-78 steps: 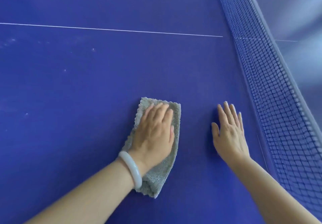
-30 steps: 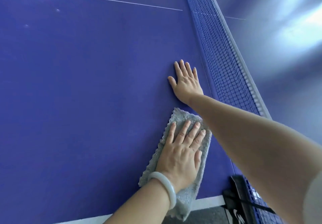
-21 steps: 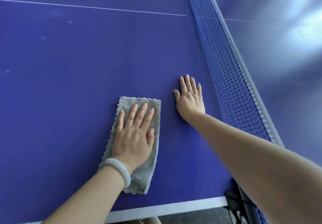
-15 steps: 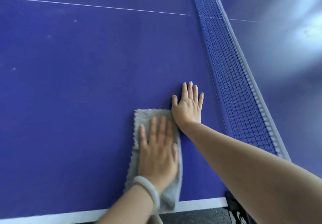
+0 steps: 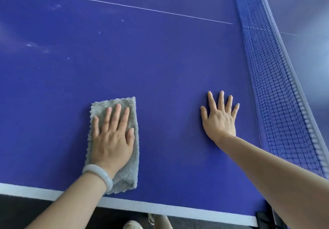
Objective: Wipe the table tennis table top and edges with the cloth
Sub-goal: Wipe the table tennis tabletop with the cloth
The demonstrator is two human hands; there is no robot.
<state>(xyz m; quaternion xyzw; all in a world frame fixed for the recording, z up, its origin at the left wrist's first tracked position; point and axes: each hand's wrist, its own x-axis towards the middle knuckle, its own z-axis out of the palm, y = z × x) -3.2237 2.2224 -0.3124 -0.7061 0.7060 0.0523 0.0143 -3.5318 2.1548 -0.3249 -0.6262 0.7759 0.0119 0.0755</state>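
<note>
At the far left, pale smudges (image 5: 35, 46) mark the blue table (image 5: 169, 65), well apart from the cloth, so we judge that stretch not yet wiped. The grey cloth (image 5: 127, 177) lies folded flat on the table, its near end just short of the white edge band (image 5: 160, 209). Our left hand (image 5: 112, 139) presses down on it, palm flat, fingers straight and a little spread, gripping nothing. A pale bangle (image 5: 98, 172) sits on that wrist.

To do this stroke well, we want weight spread through the whole palm and all the fingers, so that the cloth slides as one flat pad and does not bunch or trail a loose corner. Long, overlapping passes should work out toward the smudges. Each pass near us should run over the edge band, so that the rim gets wiped too.

Further right, our right hand (image 5: 219, 120) rests on bare table, fingers spread wide, holding nothing. It lies between the cloth and the net (image 5: 277, 95), near the mesh but not touching it. It serves as a brace, and we should lean on it lightly enough that it leaves no fresh prints on the table.

Close to the net, the cloth should stay low and flat, because its fuzzy edge could snag in the mesh.
</note>
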